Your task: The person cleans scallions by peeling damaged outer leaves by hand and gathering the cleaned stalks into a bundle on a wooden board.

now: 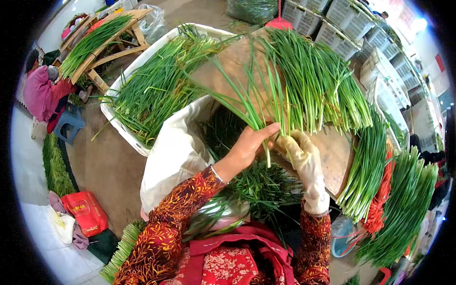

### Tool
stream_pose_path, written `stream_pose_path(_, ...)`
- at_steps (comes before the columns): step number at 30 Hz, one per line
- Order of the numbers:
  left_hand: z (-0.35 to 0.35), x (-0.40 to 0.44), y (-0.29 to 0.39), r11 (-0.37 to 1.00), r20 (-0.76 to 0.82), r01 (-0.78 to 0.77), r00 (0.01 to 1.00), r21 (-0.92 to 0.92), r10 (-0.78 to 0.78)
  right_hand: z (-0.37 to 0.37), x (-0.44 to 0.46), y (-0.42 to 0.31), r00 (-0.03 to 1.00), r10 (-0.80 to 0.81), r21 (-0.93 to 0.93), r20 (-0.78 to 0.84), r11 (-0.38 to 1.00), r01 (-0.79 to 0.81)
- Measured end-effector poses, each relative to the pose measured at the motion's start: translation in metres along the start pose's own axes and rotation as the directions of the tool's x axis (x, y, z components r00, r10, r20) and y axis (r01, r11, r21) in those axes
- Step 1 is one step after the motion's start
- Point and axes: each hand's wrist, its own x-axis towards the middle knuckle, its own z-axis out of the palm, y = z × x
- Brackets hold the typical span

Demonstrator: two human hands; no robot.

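Bare-skinned, my left hand (246, 146) is closed round a small bunch of garlic chives (254, 113), its thumb laid across the pale stems. My right hand (304, 154), in a whitish glove, pinches a few chive stalks close beside it; its fingertips are partly hidden. Behind both hands is a brown board (228, 78). Across its right half lies a thick row of chives (318, 80), white ends toward me. Loose green trimmings (266, 190) fill the space below my hands, next to a white sack (173, 147).
A white crate (128, 140) heaped with chives stands left of the board. More chive bundles (399, 213) and red ties (381, 190) are at the right. Stacked plastic crates (337, 40) line the back. At far left, a person (45, 95) works by a wooden bench (102, 47).
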Motion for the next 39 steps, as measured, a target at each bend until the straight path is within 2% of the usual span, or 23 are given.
stream_pose_path(1, 0.0, 0.0, 0.0, 1.0, 0.002, -0.002, 1.0, 0.004, 0.002, 0.007, 0.007, -0.002, 0.991, -0.098, -0.031, -0.09, 0.995, 0.095)
stream_pose_path(2, 0.0, 0.0, 0.0, 0.999, 0.005, -0.03, 1.0, 0.014, 0.03, 0.007, 0.007, -0.008, 0.999, 0.043, 0.205, -0.016, 0.978, -0.039)
stream_pose_path(3, -0.001, 0.001, 0.001, 0.998, 0.007, -0.061, 0.998, 0.023, 0.061, 0.009, 0.009, -0.007, 0.999, 0.037, 0.205, -0.012, 0.978, -0.034)
stream_pose_path(5, -0.002, 0.0, 0.004, 0.998, 0.006, -0.056, 0.998, 0.028, 0.056, 0.013, 0.014, 0.0, 1.0, 0.027, 0.517, -0.007, 0.856, -0.02)
stream_pose_path(11, -0.006, 0.003, 0.008, 0.999, -0.016, -0.028, 1.0, -0.031, 0.027, 0.013, 0.004, 0.007, 0.987, 0.067, 0.605, -0.145, 0.796, 0.034)
stream_pose_path(14, -0.028, 0.014, 0.015, 0.988, -0.144, 0.019, 0.989, -0.152, -0.042, 0.0, -0.005, 0.021, 0.961, -0.136, 0.602, -0.239, 0.756, 0.257)
stream_pose_path(15, -0.039, 0.017, 0.019, 0.984, -0.169, 0.019, 0.984, -0.175, -0.049, -0.011, -0.018, 0.014, 0.992, -0.062, 0.688, -0.108, 0.716, 0.12)
stream_pose_path(17, -0.07, 0.026, 0.027, 0.984, -0.186, -0.095, 0.98, -0.152, 0.066, -0.028, -0.038, 0.039, 0.967, -0.232, 0.739, 0.101, 0.668, 0.083)
stream_pose_path(19, -0.068, 0.018, 0.052, 0.983, -0.205, -0.153, 0.97, -0.102, 0.13, -0.04, -0.067, 0.038, 0.906, -0.001, 0.489, 0.423, 0.842, -0.228)
stream_pose_path(20, -0.068, 0.016, 0.057, 0.985, -0.189, -0.153, 0.972, -0.079, 0.136, -0.033, -0.073, 0.046, 0.861, 0.072, 0.269, 0.503, 0.934, -0.235)
stream_pose_path(21, -0.066, 0.015, 0.059, 0.987, -0.169, -0.148, 0.976, -0.058, 0.136, -0.024, -0.076, 0.053, 0.815, 0.164, 0.036, 0.556, 0.975, -0.221)
stream_pose_path(22, -0.062, 0.014, 0.06, 0.989, -0.163, -0.141, 0.978, -0.054, 0.13, -0.02, -0.076, 0.056, 0.808, 0.176, -0.356, 0.562, 0.933, 0.045)
stream_pose_path(23, -0.058, 0.012, 0.059, 0.99, -0.189, -0.143, 0.972, 0.008, 0.142, -0.016, -0.078, 0.058, 0.826, 0.103, -0.435, 0.555, 0.882, 0.183)
stream_pose_path(25, -0.051, 0.013, 0.055, 0.988, -0.193, -0.137, 0.97, 0.069, 0.148, -0.014, -0.072, 0.052, 0.806, 0.123, -0.317, 0.579, 0.945, 0.084)
stream_pose_path(27, -0.051, 0.013, 0.051, 0.98, -0.148, -0.183, 0.97, 0.075, 0.192, -0.016, -0.065, 0.025, 0.835, 0.085, -0.393, 0.544, 0.905, 0.164)
stream_pose_path(28, -0.051, 0.01, 0.055, 0.982, -0.081, -0.165, 0.982, 0.09, 0.173, -0.011, -0.065, 0.035, 0.803, 0.028, -0.401, 0.596, 0.876, 0.268)
stream_pose_path(29, -0.045, 0.011, 0.056, 0.978, -0.219, -0.184, 0.955, 0.099, 0.202, -0.005, -0.064, 0.047, 0.76, -0.028, -0.4, 0.649, 0.838, 0.372)
stream_pose_path(30, -0.042, 0.014, 0.057, 0.962, -0.221, -0.246, 0.938, 0.121, 0.268, -0.003, -0.063, 0.046, 0.686, 0.025, -0.415, 0.727, 0.812, 0.41)
stream_pose_path(31, -0.042, 0.017, 0.059, 0.94, -0.223, -0.309, 0.915, 0.143, 0.335, -0.001, -0.062, 0.049, 0.678, -0.229, -0.439, 0.698, 0.612, 0.658)
stream_pose_path(33, -0.044, 0.022, 0.061, 0.927, -0.249, -0.32, 0.898, 0.194, 0.362, -0.018, -0.043, 0.03, 0.801, -0.378, -0.481, 0.464, 0.653, 0.586)
stream_pose_path(35, -0.036, 0.017, 0.063, 0.916, -0.222, -0.36, 0.892, 0.179, 0.394, -0.031, -0.022, 0.011, 0.92, -0.384, -0.621, 0.078, 0.704, 0.346)
stream_pose_path(37, -0.038, 0.025, 0.049, 0.924, -0.214, -0.381, 0.9, 0.037, 0.38, -0.037, 0.001, 0.003, 0.968, -0.237, -0.77, -0.083, 0.632, 0.089)
stream_pose_path(39, -0.029, 0.02, 0.041, 0.944, -0.089, -0.207, 0.978, -0.256, 0.19, -0.039, 0.022, 0.026, 0.967, -0.246, -0.8, -0.067, 0.592, 0.095)
